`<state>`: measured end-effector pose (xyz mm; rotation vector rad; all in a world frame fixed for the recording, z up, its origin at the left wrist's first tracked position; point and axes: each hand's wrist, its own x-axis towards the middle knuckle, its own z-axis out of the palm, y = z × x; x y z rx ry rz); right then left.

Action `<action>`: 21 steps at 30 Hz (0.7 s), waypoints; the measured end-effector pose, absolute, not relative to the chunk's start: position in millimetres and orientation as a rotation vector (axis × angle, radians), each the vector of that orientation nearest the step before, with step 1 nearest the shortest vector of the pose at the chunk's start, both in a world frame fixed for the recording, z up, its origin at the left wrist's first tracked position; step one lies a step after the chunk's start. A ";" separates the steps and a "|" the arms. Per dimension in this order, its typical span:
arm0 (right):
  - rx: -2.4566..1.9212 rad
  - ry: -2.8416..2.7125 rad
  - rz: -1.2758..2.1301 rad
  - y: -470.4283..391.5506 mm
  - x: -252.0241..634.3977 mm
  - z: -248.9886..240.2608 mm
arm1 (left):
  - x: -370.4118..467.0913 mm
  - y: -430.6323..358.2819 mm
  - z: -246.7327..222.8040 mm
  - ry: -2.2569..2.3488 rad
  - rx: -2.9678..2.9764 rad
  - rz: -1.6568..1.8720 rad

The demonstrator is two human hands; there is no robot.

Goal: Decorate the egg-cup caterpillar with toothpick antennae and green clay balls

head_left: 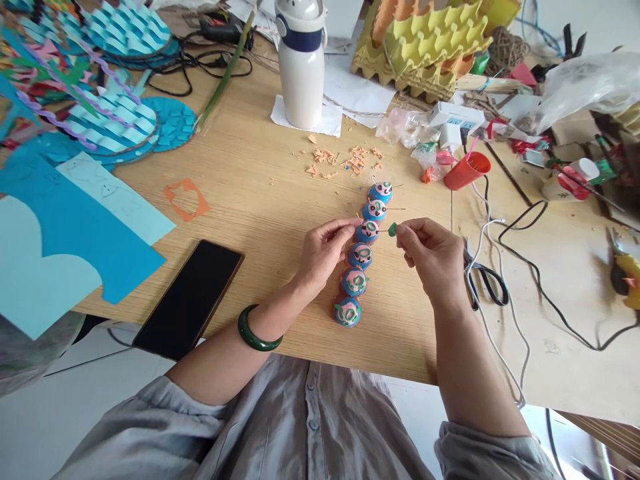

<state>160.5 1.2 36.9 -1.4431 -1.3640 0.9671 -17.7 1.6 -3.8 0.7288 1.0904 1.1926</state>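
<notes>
I could see a row of six blue domes (363,255) running away from the person across the wooden surface (280,193), each topped with pink and marked with a green ring. The right hand (434,257) was near the row's right side, its grip clamped between thumb and forefinger on a small green piece (393,229). That piece poked out of the fingertips toward the row, level with the third dome (369,231) from the far end, at the tip of a thin wire (383,231) sticking out there; whether the two touched, I couldn't tell. The left hand (320,257) came in from the row's left, thumb and forefinger close together at the same dome's edge, though I couldn't make out if that grip pinched anything.

Orange shavings (357,160) lay just beyond the row's far end, a white bottle (303,83) farther back and to its left. Well left of the row were a black phone (193,293) and an orange paper cutout (200,203); right of it, black-handled scissors (481,269) and a red cup (465,173).
</notes>
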 end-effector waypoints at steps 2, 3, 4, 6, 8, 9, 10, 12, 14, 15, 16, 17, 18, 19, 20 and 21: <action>-1.437 -1.403 0.983 3.2 154.5 40.5 | -17.8 1.0 -2.0 1.057 0.739 1.166; -1.430 -1.411 0.999 4.0 151.4 41.6 | -17.8 0.6 -1.2 1.043 0.745 1.144; -1.422 -1.415 1.019 4.6 148.5 42.4 | -17.9 0.2 -0.7 1.033 0.748 1.121; -1.410 -1.421 1.062 5.1 143.2 43.0 | -17.8 -0.3 -0.8 1.020 0.752 1.091; -1.408 -1.435 1.103 5.4 139.3 42.8 | -17.6 -0.4 -2.4 1.009 0.757 1.091; -1.409 -1.443 1.123 5.5 137.8 42.4 | -17.5 -0.3 -3.4 1.010 0.762 1.102; -1.409 -1.450 1.141 5.7 136.7 41.6 | -17.5 -0.2 -4.4 1.013 0.771 1.116; -1.408 -1.471 1.166 5.8 135.3 39.1 | -17.7 -0.1 -5.3 1.022 0.804 1.137; -1.407 -1.487 1.139 4.8 135.0 35.5 | -18.4 0.0 -4.6 1.040 0.829 1.154; -1.412 -1.492 1.095 3.8 135.2 33.4 | -19.0 0.3 -3.9 1.054 0.825 1.157; -1.420 -1.492 1.032 2.5 135.7 31.2 | -19.7 0.7 -3.2 1.073 0.809 1.157; -1.430 -1.484 0.952 0.9 136.5 28.7 | -20.5 1.4 -2.7 1.099 0.784 1.157; -1.441 -1.468 0.865 -0.6 137.6 26.2 | -21.4 2.4 -2.5 1.126 0.758 1.154; -1.450 -1.447 0.779 -1.9 139.1 23.4 | -22.5 3.7 -2.6 1.151 0.737 1.151; -1.455 -1.419 0.704 -2.8 140.9 20.5 | -23.6 5.3 -3.1 1.172 0.720 1.153; -1.455 -1.383 0.645 -3.1 142.9 17.4 | -24.7 7.1 -3.6 1.185 0.708 1.159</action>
